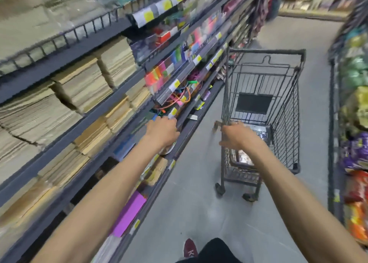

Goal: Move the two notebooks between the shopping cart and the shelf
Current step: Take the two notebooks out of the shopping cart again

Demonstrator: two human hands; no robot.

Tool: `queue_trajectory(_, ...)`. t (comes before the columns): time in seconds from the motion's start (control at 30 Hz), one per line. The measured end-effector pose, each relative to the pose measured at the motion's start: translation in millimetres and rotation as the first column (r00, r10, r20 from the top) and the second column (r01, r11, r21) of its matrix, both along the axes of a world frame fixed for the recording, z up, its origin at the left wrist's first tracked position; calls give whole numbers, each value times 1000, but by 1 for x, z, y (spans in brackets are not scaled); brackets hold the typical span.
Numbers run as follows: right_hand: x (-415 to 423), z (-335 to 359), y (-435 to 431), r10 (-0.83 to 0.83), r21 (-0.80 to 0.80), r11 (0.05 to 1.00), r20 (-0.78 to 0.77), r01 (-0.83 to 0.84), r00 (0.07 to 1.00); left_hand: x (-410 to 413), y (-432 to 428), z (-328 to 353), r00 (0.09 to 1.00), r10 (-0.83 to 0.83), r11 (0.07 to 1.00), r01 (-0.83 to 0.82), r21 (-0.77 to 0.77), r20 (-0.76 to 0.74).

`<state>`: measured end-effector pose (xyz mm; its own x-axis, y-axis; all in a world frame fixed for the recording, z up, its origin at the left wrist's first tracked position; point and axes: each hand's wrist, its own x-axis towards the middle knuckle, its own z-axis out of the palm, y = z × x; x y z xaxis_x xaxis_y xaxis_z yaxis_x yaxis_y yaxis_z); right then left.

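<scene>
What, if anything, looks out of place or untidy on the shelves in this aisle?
The tangle of coloured cords on the shelf beside the shopping cart stands out: an orange loop spills out toward the front edge. Nearby, a white label sticks out askew from that edge. Blur hides finer detail.

Grey floor (199, 213); stocked rack (333, 135) at right.

White letter "K" on the maroon shoe (190, 249); price tags (148, 16) illegible.
</scene>
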<state>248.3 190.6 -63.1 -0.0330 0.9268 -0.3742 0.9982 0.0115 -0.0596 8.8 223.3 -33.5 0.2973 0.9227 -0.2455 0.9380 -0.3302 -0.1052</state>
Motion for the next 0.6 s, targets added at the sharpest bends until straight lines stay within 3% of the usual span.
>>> queue_trajectory(0.27,95,-49,27,-247,-74,967,-16,245,969,105,98,-43,976,-218,976,217,-30,-30)
queue_trajectory(0.6,198,-134,60,-392,-259,895,-68,363,917,225,195,-111,916,-389,914,371,-164,-98)
